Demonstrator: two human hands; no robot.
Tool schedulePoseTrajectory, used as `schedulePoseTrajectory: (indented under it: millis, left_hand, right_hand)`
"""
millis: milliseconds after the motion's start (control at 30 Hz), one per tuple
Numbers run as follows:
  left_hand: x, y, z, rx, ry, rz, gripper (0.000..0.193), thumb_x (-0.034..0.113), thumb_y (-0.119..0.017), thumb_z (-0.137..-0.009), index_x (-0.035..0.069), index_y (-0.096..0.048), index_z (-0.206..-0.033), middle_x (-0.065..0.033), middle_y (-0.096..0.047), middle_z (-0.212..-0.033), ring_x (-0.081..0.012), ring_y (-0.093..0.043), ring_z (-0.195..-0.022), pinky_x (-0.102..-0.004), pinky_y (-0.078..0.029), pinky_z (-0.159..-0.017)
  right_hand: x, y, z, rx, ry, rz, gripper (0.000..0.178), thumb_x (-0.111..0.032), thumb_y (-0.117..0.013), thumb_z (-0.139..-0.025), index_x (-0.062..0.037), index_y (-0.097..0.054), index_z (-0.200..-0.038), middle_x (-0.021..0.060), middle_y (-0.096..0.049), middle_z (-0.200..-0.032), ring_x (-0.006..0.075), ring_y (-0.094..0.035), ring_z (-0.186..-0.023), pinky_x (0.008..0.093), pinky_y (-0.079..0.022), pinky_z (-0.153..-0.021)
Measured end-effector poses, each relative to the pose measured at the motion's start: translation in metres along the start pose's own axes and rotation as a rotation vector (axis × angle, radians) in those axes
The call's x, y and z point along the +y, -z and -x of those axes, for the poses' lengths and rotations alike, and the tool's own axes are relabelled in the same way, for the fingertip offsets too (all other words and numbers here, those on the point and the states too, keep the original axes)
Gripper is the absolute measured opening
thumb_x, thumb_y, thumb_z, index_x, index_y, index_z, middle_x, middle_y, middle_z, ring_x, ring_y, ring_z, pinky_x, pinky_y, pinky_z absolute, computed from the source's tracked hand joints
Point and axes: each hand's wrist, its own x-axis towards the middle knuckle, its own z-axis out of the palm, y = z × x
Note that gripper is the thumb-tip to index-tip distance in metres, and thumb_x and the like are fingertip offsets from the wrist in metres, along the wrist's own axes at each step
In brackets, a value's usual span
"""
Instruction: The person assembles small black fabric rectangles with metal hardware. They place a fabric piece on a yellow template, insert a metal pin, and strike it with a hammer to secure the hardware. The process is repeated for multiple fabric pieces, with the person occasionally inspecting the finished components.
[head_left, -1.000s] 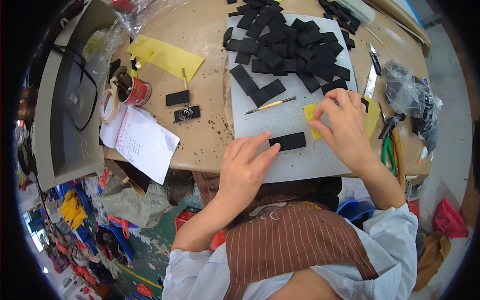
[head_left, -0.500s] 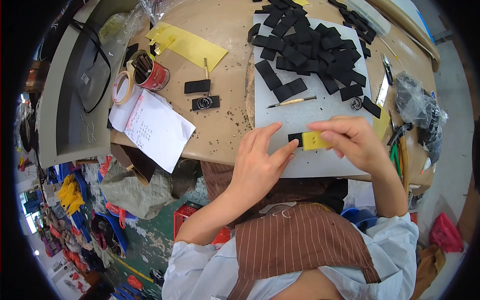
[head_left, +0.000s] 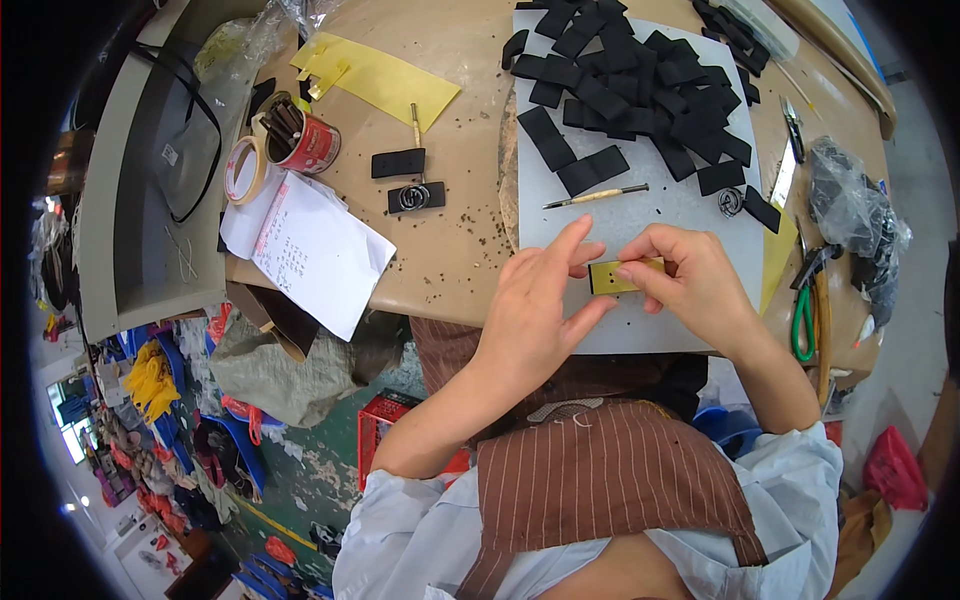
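Note:
My right hand (head_left: 690, 285) pinches a small yellow card (head_left: 608, 279) with little holes in it. The card lies over a black strip, of which only a thin dark margin shows. Close to the card's left end is my left hand (head_left: 535, 300), its thumb and fingers spread apart and holding nothing. Both hands are above a pale grey board (head_left: 690, 220). Beyond them on the board lies a slim pointed tool (head_left: 597, 196) with a light handle. A large heap of black strips (head_left: 640, 90) covers the board's far part.
Farther left are a notepad (head_left: 320, 255), a tape roll (head_left: 243, 172), a red tin of tools (head_left: 318, 148) and a yellow sheet (head_left: 390, 80). Two black pieces with another tool lie nearby. At right are scissors with green handles (head_left: 803, 325), a knife (head_left: 793, 130) and plastic-wrapped black goods (head_left: 850, 190).
The yellow card has shifted left over the black strip, covering most of it. My left fingers have come off the strip and spread. The view has shifted slightly.

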Motion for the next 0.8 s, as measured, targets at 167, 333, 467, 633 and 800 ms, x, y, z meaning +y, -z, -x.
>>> schedulePoseTrajectory:
  millis: [167,333,467,633,800]
  left_hand:
    - [-0.003,-0.002,0.000,0.018,0.002,-0.008,0.079,0.009,-0.082,-0.070,0.005,-0.041,-0.138,-0.0050,-0.071,-0.100,-0.0218,-0.065,-0.094,-0.0359,-0.048,-0.090]
    - [-0.004,-0.002,-0.006,-0.011,-0.042,-0.056,0.076,0.007,-0.081,-0.070,0.004,-0.043,-0.137,-0.0053,-0.071,-0.098,-0.0238,-0.064,-0.095,-0.0370,-0.048,-0.090]
    - [0.003,0.001,-0.008,-0.051,-0.020,-0.094,0.072,0.006,-0.081,-0.071,0.004,-0.046,-0.134,-0.0056,-0.071,-0.097,-0.0252,-0.064,-0.095,-0.0368,-0.049,-0.089]
    - [0.003,0.000,-0.010,-0.078,-0.014,-0.127,0.070,0.003,-0.081,-0.071,0.004,-0.047,-0.133,-0.0076,-0.071,-0.098,-0.0226,-0.066,-0.092,-0.0335,-0.052,-0.084]
    - [0.003,0.000,-0.008,-0.085,-0.006,-0.140,0.070,0.002,-0.081,-0.071,0.004,-0.048,-0.133,-0.0094,-0.071,-0.099,-0.0187,-0.068,-0.087,-0.0298,-0.053,-0.079]
  right_hand:
    - [0.002,0.001,-0.002,-0.012,-0.006,-0.008,0.015,-0.011,-0.066,-0.087,0.0039,-0.067,-0.090,0.0089,-0.067,-0.069,0.0113,-0.060,-0.053,0.0253,-0.049,-0.053]
    - [0.005,0.009,-0.001,-0.084,-0.044,-0.046,0.016,-0.011,-0.067,-0.086,0.0027,-0.068,-0.095,0.0080,-0.066,-0.071,0.0120,-0.062,-0.057,0.0259,-0.050,-0.056]
    - [0.025,0.038,0.006,0.297,0.455,0.231,0.019,-0.007,-0.071,-0.081,-0.0029,-0.069,-0.099,0.0073,-0.065,-0.083,0.0151,-0.063,-0.067,0.0270,-0.049,-0.058]
    - [0.045,0.027,0.031,0.274,0.670,0.478,0.024,-0.007,-0.074,-0.075,-0.0088,-0.071,-0.099,0.0051,-0.063,-0.089,0.0195,-0.061,-0.073,0.0311,-0.048,-0.064]
    - [0.056,0.019,0.026,0.304,0.698,0.528,0.026,-0.006,-0.077,-0.071,-0.0085,-0.070,-0.096,0.0055,-0.064,-0.098,0.0191,-0.060,-0.077,0.0321,-0.047,-0.067]
